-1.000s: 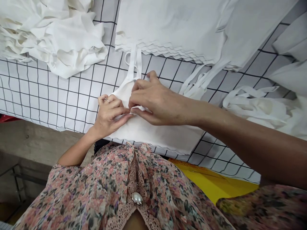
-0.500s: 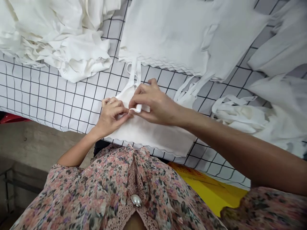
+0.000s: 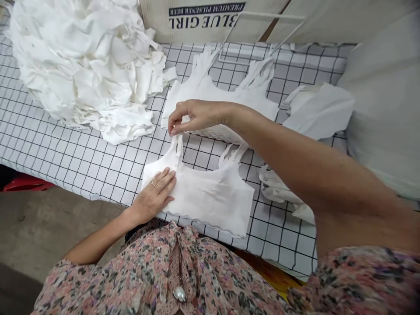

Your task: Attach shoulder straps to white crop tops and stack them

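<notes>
smoothing: your left hand [image 3: 152,195] flat and open on the white scalloped crop top [image 3: 210,201], on the grid-printed table cover [image 3: 108,170]
pinching: your right hand [image 3: 197,114] closed on its strap [image 3: 177,146]
next: strap wants laying straight

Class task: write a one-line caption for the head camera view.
Right hand pinches a strap of a white scalloped crop top, left hand flattening it on grid-lined cloth.

Fig.: carton [image 3: 206,22], top edge of view: "BLUE GIRL" in blk. caps; above it, "PREMIUM PILSENER BEER" on dark band. Both upside down.
</notes>
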The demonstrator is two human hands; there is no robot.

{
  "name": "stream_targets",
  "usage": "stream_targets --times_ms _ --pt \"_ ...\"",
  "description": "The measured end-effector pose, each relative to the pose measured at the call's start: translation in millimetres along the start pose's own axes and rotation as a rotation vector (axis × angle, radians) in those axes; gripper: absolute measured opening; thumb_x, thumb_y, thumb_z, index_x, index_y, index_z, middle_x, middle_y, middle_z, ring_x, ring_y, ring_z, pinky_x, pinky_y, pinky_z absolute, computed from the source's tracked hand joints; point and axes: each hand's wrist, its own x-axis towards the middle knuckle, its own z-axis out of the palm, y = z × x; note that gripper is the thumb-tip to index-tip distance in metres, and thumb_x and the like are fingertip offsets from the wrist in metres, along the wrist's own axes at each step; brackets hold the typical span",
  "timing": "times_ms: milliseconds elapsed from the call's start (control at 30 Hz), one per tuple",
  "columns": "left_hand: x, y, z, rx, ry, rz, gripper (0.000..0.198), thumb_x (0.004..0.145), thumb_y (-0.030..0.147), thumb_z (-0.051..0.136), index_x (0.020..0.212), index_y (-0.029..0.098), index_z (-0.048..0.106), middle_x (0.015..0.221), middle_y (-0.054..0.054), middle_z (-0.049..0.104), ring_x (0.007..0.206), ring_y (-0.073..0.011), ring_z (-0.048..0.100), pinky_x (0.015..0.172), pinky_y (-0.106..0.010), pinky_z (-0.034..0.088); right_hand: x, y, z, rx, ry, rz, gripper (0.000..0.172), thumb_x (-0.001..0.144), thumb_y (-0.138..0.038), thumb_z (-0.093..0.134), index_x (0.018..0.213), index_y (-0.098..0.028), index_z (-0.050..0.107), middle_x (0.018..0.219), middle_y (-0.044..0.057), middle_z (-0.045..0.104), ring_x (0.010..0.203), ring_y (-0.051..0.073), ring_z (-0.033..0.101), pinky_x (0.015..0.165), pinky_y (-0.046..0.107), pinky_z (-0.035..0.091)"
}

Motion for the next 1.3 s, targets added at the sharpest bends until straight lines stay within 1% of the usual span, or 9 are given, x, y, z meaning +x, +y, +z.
stream_targets --times_ms 133,267,400,500,633,767,933,1067,1300 --pt "-0.4 3.2 0.5 0.133 -0.048 -0.025 0.065 0.113 0.034 0.052 0.167 0.004 0.033 0.17 -0.023 0.043 0.17 -0.0311 0.018 0.135 -0.052 0.041 14.6 20.8 4.0 0.029 0.025 -0.046 0.02 0.091 -0.043 0.078 0.1 -0.026 0.083 0.103 0.006 0.072 0.111 0.026 0.062 0.114 0.056 0.043" --pt "-1.6 5.8 0.6 0.2 -0.102 -0.075 0.066 0.113 0.038 0.049 0.167 0.004 0.033 0.175 -0.021 0.033 0.17 -0.0318 0.016 0.137 -0.053 0.035 27.2 48.0 24.4 -0.051 0.191 -0.061 0.01 0.09 -0.035 0.079 0.093 -0.026 0.082 0.094 0.006 0.071 0.123 0.03 0.055 0.128 0.072 0.016" --pt "-1.9 5.4 1.3 0.2 -0.103 -0.076 0.067 0.113 0.036 0.048 0.169 0.004 0.03 0.176 -0.021 0.03 0.171 -0.0317 0.015 0.138 -0.052 0.031 18.8 58.5 54.3 -0.106 0.437 -0.117 0.017 0.095 -0.04 0.074 0.093 -0.024 0.08 0.107 0.007 0.071 0.119 0.029 0.056 0.121 0.066 0.033" --pt "-1.8 4.0 3.4 0.187 -0.096 -0.083 0.073 0.112 0.036 0.048 0.172 0.004 0.021 0.177 -0.022 0.028 0.171 -0.0311 0.011 0.139 -0.052 0.03 -4.4 43.5 88.2 -0.183 0.653 -0.095 0.032 0.108 -0.043 0.053 0.123 -0.026 0.075 0.137 0.009 0.067 0.131 0.029 0.057 0.124 0.062 0.036" --pt "-3.6 -1.8 8.2 0.161 -0.067 -0.081 0.08 0.112 0.037 0.047 0.175 0.008 0.008 0.178 -0.021 0.026 0.171 -0.0303 0.012 0.139 -0.053 0.03 -26.7 11.9 125.8 -0.332 0.401 -0.024 0.062 0.11 -0.052 0.045 0.167 -0.029 0.035 0.179 0.01 0.031 0.166 0.031 0.028 0.136 0.07 0.008" --pt "-6.1 -12.8 9.3 0.11 -0.03 -0.081 0.081 0.111 0.036 0.05 0.176 0.013 0.008 0.178 -0.021 0.026 0.17 -0.0325 0.018 0.138 -0.057 0.031 -40.5 5.5 105.1 -0.336 0.399 0.065 0.08 0.107 -0.06 0.049 0.173 -0.029 0.019 0.183 0.01 0.011 0.172 0.033 0.011 0.134 0.075 0.009" --pt "12.0 -6.8 0.7 -0.055 0.093 -0.05 0.075 0.111 0.028 0.054 0.175 0.024 0.017 0.177 -0.018 0.031 0.17 -0.0318 0.02 0.136 -0.064 0.032 -110.1 39.7 48.5 -0.277 0.783 0.291 0.045 0.105 -0.037 0.052 0.145 -0.022 0.066 0.154 0.014 0.062 0.146 0.037 0.053 0.126 0.065 0.037" --pt "49.3 19.8 7.9 -0.195 -0.004 0.105 0.068 0.113 0.025 0.049 0.174 0.026 0.019 0.174 -0.016 0.04 0.169 -0.0269 0.025 0.135 -0.061 0.037 -156.3 66.6 38.1 -0.291 0.75 0.387 0.025 0.093 -0.027 0.058 0.097 -0.021 0.082 0.105 0.011 0.077 0.108 0.033 0.067 0.11 0.056 0.048" --pt "77.8 25.0 42.8 -0.032 -0.149 0.2 0.06 0.114 0.031 0.046 0.169 0.015 0.029 0.175 -0.02 0.035 0.171 -0.0311 0.016 0.137 -0.06 0.033 -159.2 69.6 49.3 -0.24 0.59 0.202 0.033 0.09 -0.024 0.057 0.106 -0.025 0.085 0.108 0.011 0.07 0.108 0.027 0.059 0.107 0.05 0.049"
